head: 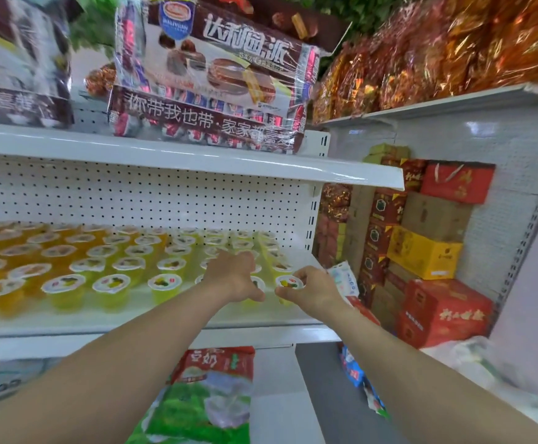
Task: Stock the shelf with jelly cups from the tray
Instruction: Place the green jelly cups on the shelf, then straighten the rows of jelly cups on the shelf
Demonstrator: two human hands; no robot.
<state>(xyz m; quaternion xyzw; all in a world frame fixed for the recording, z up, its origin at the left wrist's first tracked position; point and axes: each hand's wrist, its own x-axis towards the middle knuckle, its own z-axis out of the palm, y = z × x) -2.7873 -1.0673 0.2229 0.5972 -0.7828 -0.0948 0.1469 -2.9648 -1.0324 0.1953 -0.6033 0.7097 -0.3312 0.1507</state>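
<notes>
Right hand (312,291) grips a cup (289,282) at the shelf's (171,318) front right corner. Left hand (239,277) rests loosely curled on neighbouring cups. Set yours flush, label up, rows straight.

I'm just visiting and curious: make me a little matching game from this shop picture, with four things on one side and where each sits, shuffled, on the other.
Things:
1. right hand
2. left hand
3. big chocolate pie pack
4. yellow carton

Places:
A. on the shelf above the jelly cups
B. in the stack of boxes right of the shelving
C. gripping a jelly cup at the right end of the front row
D. reaching over the yellow-green cups just left of that end cup

Pairs: 1-C, 2-D, 3-A, 4-B
</notes>
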